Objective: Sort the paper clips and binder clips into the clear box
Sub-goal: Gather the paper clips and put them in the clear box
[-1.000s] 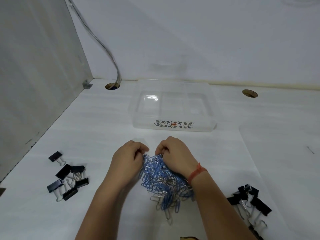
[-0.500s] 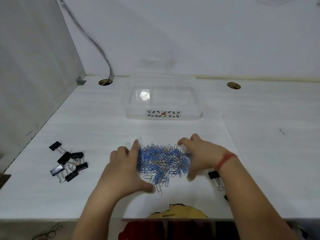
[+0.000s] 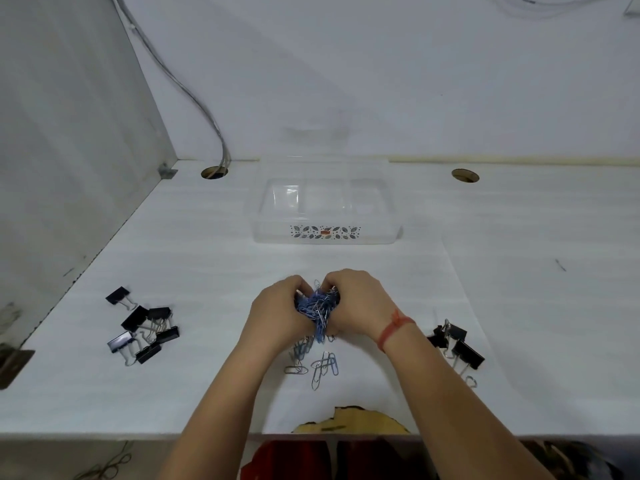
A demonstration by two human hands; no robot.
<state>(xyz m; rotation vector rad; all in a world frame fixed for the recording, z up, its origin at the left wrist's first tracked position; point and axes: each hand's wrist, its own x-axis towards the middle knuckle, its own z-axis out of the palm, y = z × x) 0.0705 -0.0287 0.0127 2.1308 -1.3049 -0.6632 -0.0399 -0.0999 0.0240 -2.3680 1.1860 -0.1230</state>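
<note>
My left hand point(image 3: 277, 311) and my right hand point(image 3: 358, 306) are cupped together around a bunch of blue and silver paper clips point(image 3: 318, 306), held just above the white table. Several loose paper clips point(image 3: 320, 365) lie on the table under my wrists. The clear box point(image 3: 325, 233) with a leaf pattern on its front stands further back, in the middle, and looks empty. Black binder clips lie in two groups: one on the left point(image 3: 143, 329), one on the right point(image 3: 457, 344) beside my right forearm.
A grey side wall point(image 3: 69, 168) closes the left side. Two cable holes point(image 3: 214, 172) point(image 3: 465, 175) sit at the back of the table, with a cable point(image 3: 194, 98) running up from the left one. The table's front edge point(image 3: 104, 434) is near my body.
My hands were spread at either side of the flat pile of paper clips; now they have closed together and gathered most of the clips into a bunch, leaving a few on the table.
</note>
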